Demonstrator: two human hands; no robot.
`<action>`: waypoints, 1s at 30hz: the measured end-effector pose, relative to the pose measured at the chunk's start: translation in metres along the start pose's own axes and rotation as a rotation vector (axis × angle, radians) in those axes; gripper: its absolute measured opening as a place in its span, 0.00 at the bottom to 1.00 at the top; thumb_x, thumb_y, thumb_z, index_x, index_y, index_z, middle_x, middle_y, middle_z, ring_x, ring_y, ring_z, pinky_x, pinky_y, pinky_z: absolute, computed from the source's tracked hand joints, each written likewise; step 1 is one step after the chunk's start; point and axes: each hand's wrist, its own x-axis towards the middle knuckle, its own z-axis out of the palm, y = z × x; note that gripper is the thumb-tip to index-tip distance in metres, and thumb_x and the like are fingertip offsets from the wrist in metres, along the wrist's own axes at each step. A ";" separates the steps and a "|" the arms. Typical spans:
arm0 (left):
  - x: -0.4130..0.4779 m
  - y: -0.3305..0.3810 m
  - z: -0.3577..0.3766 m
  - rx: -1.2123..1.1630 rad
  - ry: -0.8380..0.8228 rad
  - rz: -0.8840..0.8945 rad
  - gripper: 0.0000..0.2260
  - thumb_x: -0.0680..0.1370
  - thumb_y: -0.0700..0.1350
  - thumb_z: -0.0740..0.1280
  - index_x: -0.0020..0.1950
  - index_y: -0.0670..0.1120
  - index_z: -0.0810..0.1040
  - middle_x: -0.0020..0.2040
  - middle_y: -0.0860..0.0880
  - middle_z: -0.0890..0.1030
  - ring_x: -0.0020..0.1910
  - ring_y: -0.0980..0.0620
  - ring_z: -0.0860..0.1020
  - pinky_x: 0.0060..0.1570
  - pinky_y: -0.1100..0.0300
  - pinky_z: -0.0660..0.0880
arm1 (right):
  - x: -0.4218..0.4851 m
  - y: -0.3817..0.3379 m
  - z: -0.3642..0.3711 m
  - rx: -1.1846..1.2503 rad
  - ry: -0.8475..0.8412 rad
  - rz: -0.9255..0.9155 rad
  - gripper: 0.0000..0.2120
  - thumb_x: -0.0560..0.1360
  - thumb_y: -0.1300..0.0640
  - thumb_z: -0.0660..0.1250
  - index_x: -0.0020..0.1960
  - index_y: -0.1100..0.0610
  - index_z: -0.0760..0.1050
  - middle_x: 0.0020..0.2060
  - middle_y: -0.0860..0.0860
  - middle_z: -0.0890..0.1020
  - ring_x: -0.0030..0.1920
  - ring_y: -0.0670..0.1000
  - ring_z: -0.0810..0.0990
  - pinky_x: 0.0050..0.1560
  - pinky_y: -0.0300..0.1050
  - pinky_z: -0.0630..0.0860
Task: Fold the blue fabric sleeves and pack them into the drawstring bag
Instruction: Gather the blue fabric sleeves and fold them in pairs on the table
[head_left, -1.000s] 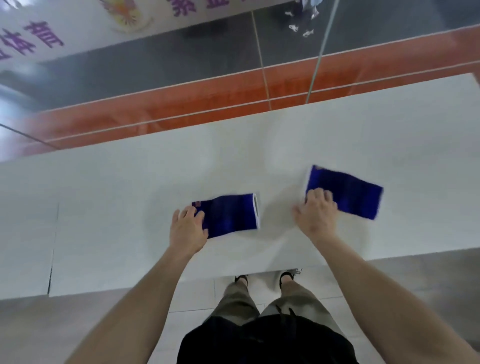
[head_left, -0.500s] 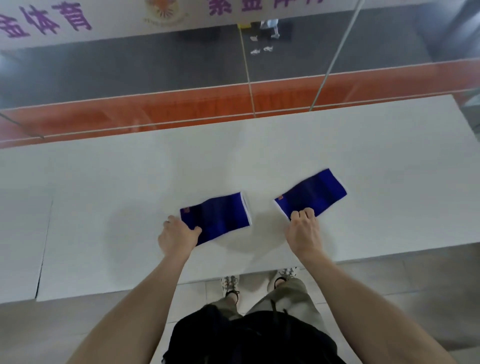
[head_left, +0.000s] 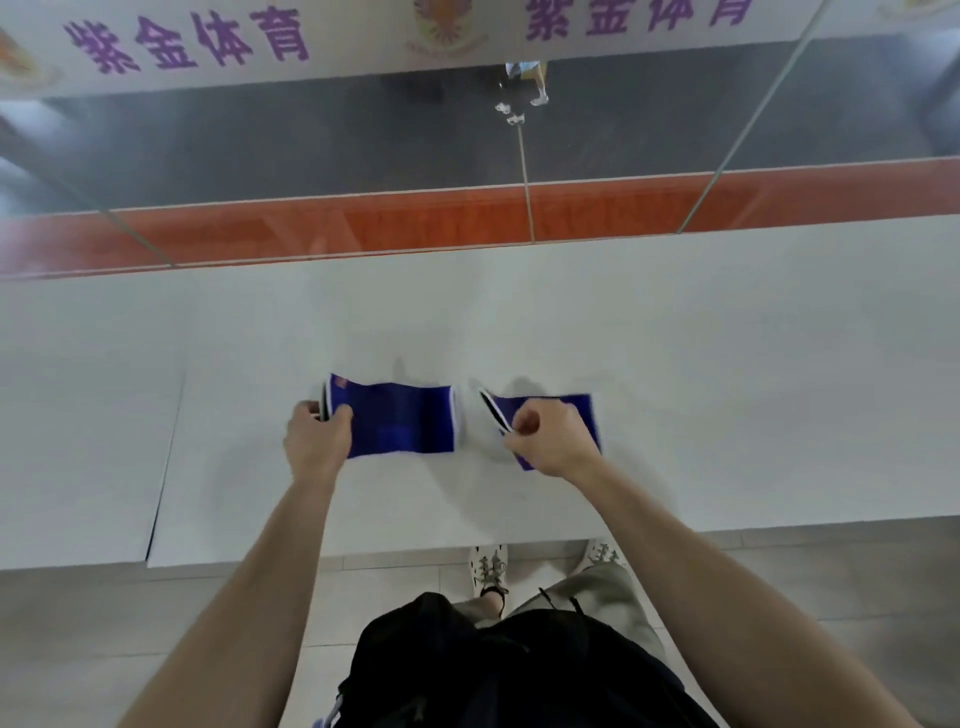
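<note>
Two blue fabric sleeves sit side by side near the front-middle of the white table (head_left: 727, 389), w/ a narrow gap btwn them. The left sleeve (head_left: 400, 421) lies flat, a soft rectangular tube w/ white trim at both ends, faint darker bands across the cloth and a small red tag (head_left: 340, 383) at its far left corner. The left hand (head_left: 317, 441) pinches its left opening, thumb on top, fingers curled under the edge. The right sleeve (head_left: 584, 410) is blurred; its white-edged left end looks raised off the surface, clamped in the curled fingers of the right hand (head_left: 550, 441), which covers much of it. The tabletop is matte and plain, w/ a dark seam (head_left: 166, 467) at the left. Beyond it runs a mirrored wall w/ an orange band (head_left: 363, 223) and a white banner (head_left: 208, 41) in purple characters. Grey floor tiles (head_left: 104, 623) and pale laced shoes (head_left: 491, 571) show below the table edge.
</note>
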 end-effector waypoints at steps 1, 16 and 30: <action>0.004 0.004 -0.009 -0.051 0.025 0.007 0.15 0.80 0.49 0.71 0.62 0.42 0.78 0.52 0.46 0.83 0.51 0.41 0.82 0.49 0.47 0.79 | 0.001 -0.013 -0.006 0.089 0.034 -0.002 0.04 0.75 0.55 0.76 0.48 0.54 0.84 0.43 0.46 0.86 0.43 0.48 0.83 0.41 0.38 0.78; -0.017 0.033 -0.015 -0.090 -0.224 0.108 0.09 0.81 0.48 0.73 0.57 0.44 0.82 0.47 0.48 0.87 0.45 0.43 0.87 0.44 0.47 0.86 | -0.009 0.041 -0.004 -0.058 0.202 0.105 0.18 0.78 0.53 0.76 0.66 0.55 0.81 0.58 0.51 0.86 0.55 0.54 0.85 0.57 0.49 0.81; -0.042 0.034 0.013 0.424 -0.452 0.682 0.40 0.76 0.38 0.77 0.84 0.57 0.66 0.80 0.50 0.69 0.82 0.47 0.63 0.80 0.45 0.67 | -0.008 -0.038 0.014 0.020 -0.095 -0.074 0.07 0.85 0.60 0.65 0.47 0.57 0.75 0.40 0.52 0.84 0.41 0.56 0.83 0.39 0.54 0.80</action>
